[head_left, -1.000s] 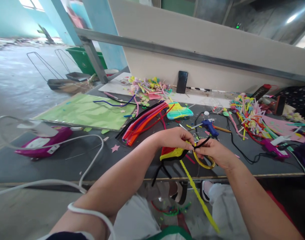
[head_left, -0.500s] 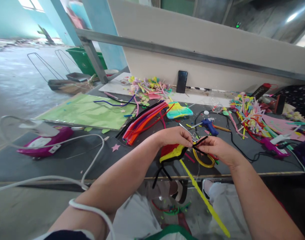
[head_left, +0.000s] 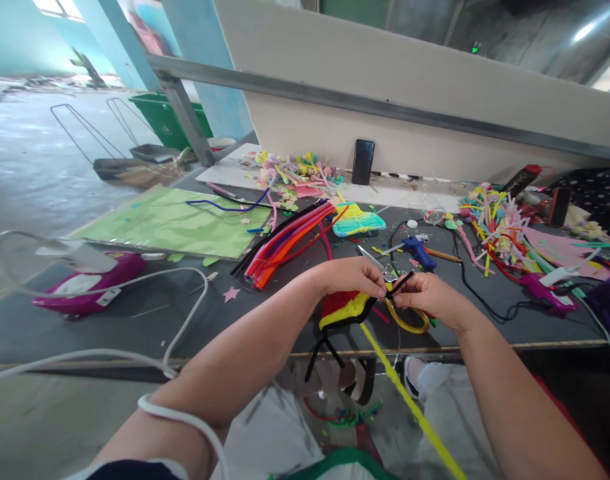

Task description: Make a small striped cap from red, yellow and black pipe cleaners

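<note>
My left hand (head_left: 352, 275) and my right hand (head_left: 429, 298) meet over the near edge of the dark table (head_left: 135, 320). Both pinch a woven pipe-cleaner piece (head_left: 345, 308) in red, yellow and black. My left fingers grip its top edge. My right fingers pinch a black pipe cleaner (head_left: 401, 283) that sticks up from it. A long yellow pipe cleaner (head_left: 409, 405) trails from the piece down toward my lap. Black ends hang below it. A yellow ring (head_left: 409, 325) lies on the table under my right hand.
A bundle of coloured pipe cleaners (head_left: 285, 243), a blue glue gun (head_left: 419, 251), scissors (head_left: 372, 257) and a turquoise woven piece (head_left: 357, 221) lie beyond my hands. A green sheet (head_left: 169, 223) and a pink device (head_left: 87, 283) with a white cable sit left. A black phone (head_left: 363, 162) leans on the back board.
My right hand has drawn in closer to my left with the black pipe cleaner. The trailing yellow pipe cleaner has swung slightly. The view has shifted a little.
</note>
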Demonstrator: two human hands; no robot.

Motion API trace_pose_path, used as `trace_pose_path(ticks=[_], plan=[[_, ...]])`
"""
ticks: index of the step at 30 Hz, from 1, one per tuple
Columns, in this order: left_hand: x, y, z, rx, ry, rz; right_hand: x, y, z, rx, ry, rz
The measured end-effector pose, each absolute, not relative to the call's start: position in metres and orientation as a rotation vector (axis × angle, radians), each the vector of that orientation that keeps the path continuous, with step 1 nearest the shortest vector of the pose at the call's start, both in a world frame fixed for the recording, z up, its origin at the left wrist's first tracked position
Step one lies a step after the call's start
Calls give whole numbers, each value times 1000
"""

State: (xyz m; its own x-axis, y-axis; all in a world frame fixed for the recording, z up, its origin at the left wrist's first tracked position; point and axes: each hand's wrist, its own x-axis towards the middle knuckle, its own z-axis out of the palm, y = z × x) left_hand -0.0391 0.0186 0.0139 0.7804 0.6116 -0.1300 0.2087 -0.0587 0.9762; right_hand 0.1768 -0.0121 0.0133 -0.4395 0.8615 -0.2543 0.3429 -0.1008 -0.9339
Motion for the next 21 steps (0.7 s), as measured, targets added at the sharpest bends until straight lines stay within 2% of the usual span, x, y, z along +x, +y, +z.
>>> trace_pose_path(ticks=[15, 21], plan=[[-41, 22, 11, 1632, 643, 380, 178, -12, 10, -1380, -1720, 1499], [-42, 22, 14, 1635, 605, 428, 176, -15, 9, -1223, -1678, 1765]])
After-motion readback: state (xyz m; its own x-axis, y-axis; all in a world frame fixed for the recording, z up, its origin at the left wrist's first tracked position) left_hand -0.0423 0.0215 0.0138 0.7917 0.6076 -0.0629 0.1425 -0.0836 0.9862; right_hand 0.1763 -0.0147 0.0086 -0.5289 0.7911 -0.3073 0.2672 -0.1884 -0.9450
